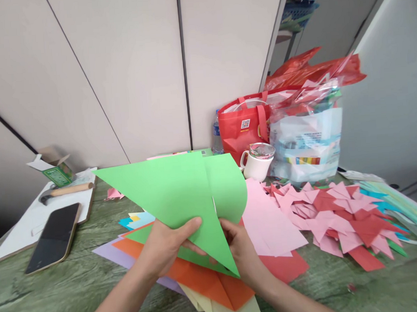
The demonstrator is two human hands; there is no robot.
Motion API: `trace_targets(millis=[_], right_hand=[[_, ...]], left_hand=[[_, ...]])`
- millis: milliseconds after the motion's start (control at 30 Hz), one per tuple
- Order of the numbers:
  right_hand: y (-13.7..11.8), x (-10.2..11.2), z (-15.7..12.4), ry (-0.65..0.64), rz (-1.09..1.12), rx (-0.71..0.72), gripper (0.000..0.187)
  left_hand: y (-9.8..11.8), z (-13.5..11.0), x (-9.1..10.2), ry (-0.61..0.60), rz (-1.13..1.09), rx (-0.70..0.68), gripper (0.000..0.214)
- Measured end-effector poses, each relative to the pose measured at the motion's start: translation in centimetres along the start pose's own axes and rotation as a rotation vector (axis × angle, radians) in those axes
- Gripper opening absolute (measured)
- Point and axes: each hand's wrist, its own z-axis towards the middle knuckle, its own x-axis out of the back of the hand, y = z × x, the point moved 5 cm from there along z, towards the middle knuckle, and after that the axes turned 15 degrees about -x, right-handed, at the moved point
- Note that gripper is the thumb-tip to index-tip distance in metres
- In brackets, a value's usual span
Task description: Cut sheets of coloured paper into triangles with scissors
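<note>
The desk (44, 298) was spread with paper, and a big green sheet (175, 191) was held up over its middle. A heap of folded pink and red pieces (339, 218) was seen at the right, a stack of coloured sheets (216, 285) under the green sheet, and a phone (54, 237) at the left. The sheet's bottom corner was gripped by the left hand (164, 245), thumb on top, and pinched by the right hand (242, 248).

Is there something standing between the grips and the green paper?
No, nothing visible. The left grip and the right grip both hold the green paper directly near its lower corner, lifted above the paper stack.
</note>
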Motion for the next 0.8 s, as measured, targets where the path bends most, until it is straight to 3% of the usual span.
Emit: trace_targets(millis=[133,333,467,800], right_hand=[[0.0,0.0,0.0,0.005,0.029,-0.032,0.022],[-0.9,0.0,-0.1,-0.009,0.013,0.046,0.032],[-0.2,0.1,0.2,-0.016,0.015,0.066,0.026],[-0.6,-0.3,0.1,-0.124,0.022,0.061,0.035]], left_hand=[[0.0,0.1,0.2,0.012,0.015,-0.03,0.037],[0.9,0.5,1.0,0.155,-0.098,-0.11,0.058],[0.9,0.7,1.4,0.219,-0.128,-0.124,0.063],[0.8,0.6,1.4,0.185,-0.036,-0.157,0.057]])
